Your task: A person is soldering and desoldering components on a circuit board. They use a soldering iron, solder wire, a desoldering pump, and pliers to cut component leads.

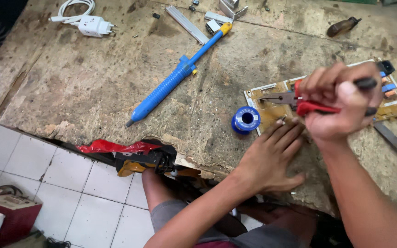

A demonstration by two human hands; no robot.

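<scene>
My right hand (pixel 341 103) grips red-handled needle-nose pliers (pixel 299 102), whose jaws point left over a tan circuit board (pixel 272 112) lying on the worn wooden bench (pixel 93 82). My left hand (pixel 272 158) rests flat on the bench just below the board, fingers spread and fingertips touching the board's near edge. A blue spool of solder wire (pixel 245 119) stands just left of the board.
A blue desoldering pump (pixel 175 76) lies diagonally mid-bench. A white charger with cable (pixel 90 23) sits far left, metal strips (pixel 189 25) at the top, a dark tool handle (pixel 341 26) top right. A red rag (pixel 111 147) hangs at the bench's broken front edge above white floor tiles.
</scene>
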